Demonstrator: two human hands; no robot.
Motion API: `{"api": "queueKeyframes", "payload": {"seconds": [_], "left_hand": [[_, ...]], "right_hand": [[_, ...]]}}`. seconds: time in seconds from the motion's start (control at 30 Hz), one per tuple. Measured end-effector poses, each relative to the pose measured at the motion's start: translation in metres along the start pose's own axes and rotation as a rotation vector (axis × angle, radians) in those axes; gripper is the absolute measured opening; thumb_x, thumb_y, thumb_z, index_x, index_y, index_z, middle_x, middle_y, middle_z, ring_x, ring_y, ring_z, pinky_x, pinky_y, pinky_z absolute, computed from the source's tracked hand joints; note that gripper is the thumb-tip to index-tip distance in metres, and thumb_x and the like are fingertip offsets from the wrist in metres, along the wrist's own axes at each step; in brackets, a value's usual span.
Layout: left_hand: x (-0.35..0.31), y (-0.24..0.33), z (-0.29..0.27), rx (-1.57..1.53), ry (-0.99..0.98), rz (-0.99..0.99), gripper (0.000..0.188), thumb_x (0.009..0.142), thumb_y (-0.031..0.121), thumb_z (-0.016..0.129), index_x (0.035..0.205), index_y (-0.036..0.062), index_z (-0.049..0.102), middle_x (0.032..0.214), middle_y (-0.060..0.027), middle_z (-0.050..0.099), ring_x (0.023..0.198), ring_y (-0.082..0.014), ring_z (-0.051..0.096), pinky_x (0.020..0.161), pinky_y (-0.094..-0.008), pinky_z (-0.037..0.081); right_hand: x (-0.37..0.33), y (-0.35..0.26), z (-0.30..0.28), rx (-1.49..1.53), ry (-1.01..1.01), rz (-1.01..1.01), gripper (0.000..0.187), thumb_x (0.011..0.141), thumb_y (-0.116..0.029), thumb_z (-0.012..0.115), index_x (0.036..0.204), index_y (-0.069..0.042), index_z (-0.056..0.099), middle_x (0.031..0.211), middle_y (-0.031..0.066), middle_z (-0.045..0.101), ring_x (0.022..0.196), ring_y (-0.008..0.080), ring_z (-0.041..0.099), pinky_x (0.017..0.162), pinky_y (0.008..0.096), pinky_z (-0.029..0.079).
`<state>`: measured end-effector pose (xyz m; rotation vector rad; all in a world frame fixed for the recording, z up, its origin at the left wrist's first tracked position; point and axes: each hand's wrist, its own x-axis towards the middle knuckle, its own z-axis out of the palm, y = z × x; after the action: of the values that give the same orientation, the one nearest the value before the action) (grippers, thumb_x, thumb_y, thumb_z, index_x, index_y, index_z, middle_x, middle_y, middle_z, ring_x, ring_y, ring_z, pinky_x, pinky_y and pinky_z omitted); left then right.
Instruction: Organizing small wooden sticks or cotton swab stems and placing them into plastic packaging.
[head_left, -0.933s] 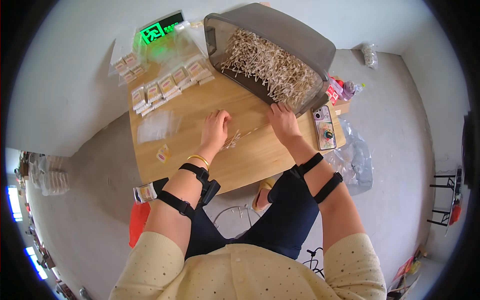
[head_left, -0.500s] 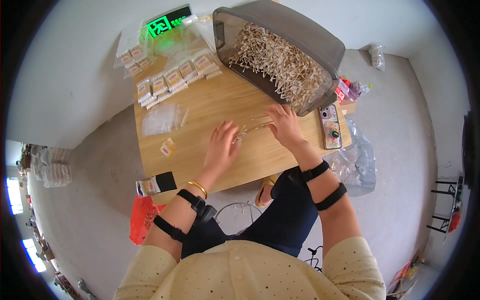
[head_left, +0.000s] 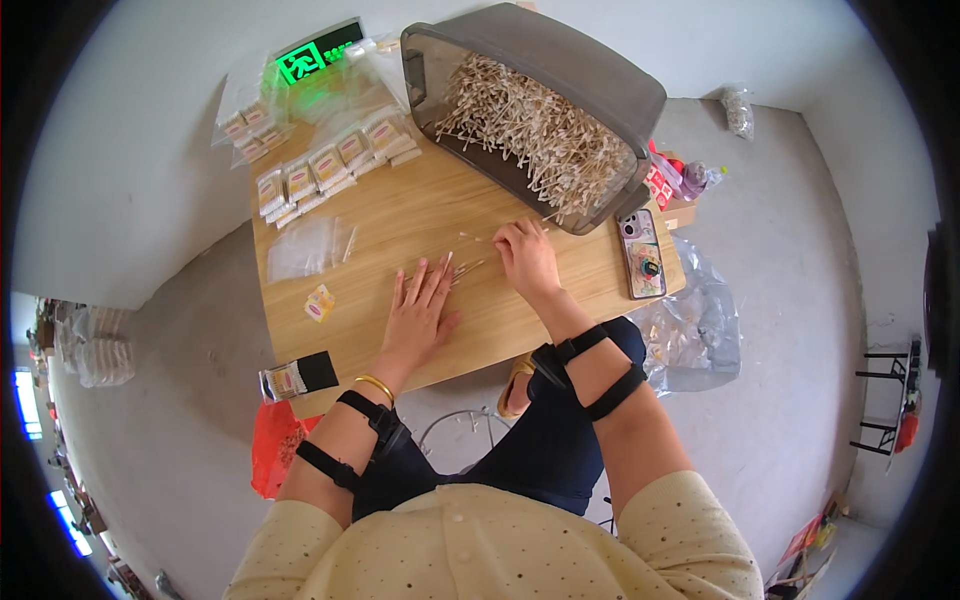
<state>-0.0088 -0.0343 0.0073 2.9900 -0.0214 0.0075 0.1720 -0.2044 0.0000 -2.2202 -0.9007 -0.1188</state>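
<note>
A pale wooden table (head_left: 400, 215) stands on a grey concrete floor (head_left: 790, 300) against a plain white wall (head_left: 120, 130). A green lit sign (head_left: 318, 55) glows at the wall's foot, and a black stool (head_left: 885, 400) stands far right.

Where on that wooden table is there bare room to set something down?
Bare wood lies at the near edge of the table below the left hand, and between the clear bag and the grey bin. Crowded: packets at the far left, sticks between both hands.

Thin pale sticks (head_left: 462, 268), loose, scattered flat on wooden table (head_left: 400, 225)
</note>
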Motion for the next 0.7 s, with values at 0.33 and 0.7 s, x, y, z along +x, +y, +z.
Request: {"api": "queueKeyframes", "payload": {"seconds": [0.33, 0.7], "left_hand": [[-0.011, -0.013, -0.031, 0.017, -0.066, 0.108, 0.072, 0.1, 0.042, 0.057, 0.16, 0.0097, 0.033, 0.168, -0.0056, 0.031, 0.157, -0.0283, 0.023, 0.128, -0.0568, 0.011], [0.039, -0.062, -0.042, -0.34, -0.03, 0.096, 0.042, 0.102, 0.034, 0.059, 0.132, 0.0049, 0.06, 0.15, -0.0141, 0.051, 0.148, -0.0326, 0.038, 0.125, -0.053, 0.025]], "right_hand": [[0.006, -0.03, 0.03, 0.143, -0.13, -0.183, 0.011, 0.085, -0.003, 0.067, 0.093, -0.01, 0.071, 0.101, 0.0093, 0.065, 0.103, 0.0343, 0.058, 0.09, 0.0441, 0.049], [0.011, -0.001, -0.001, 0.017, -0.016, -0.145, 0.02, 0.083, -0.002, 0.069, 0.1, -0.012, 0.072, 0.108, 0.0071, 0.064, 0.11, 0.0336, 0.056, 0.092, 0.046, 0.048]]}}
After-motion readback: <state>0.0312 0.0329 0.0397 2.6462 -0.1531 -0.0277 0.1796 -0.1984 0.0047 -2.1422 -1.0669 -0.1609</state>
